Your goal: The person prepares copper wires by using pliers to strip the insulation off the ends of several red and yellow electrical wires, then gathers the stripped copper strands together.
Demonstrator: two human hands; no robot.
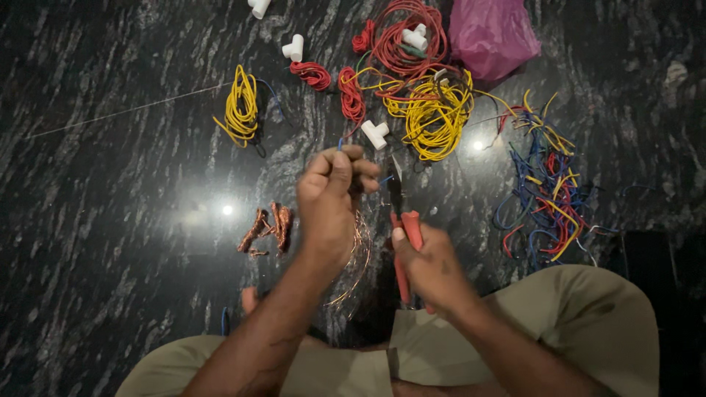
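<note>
My left hand (332, 198) is closed around a thin blue wire (340, 143) whose tip sticks up above my fingers. Bare copper strands (358, 254) trail down from that hand. My right hand (426, 265) grips red-handled pliers (407, 235), with their dark jaws (396, 192) pointing up at the wire beside my left fingers. Both hands are held close together above a dark polished stone floor.
Twisted copper bundles (266, 228) lie left of my hands. Ahead are yellow wire coils (241, 106) (435, 114), red wire coils (406, 37), white plastic tee fittings (376, 134) and a pink bag (491, 35). Loose mixed-colour wire offcuts (548, 198) lie at right. My knees are below.
</note>
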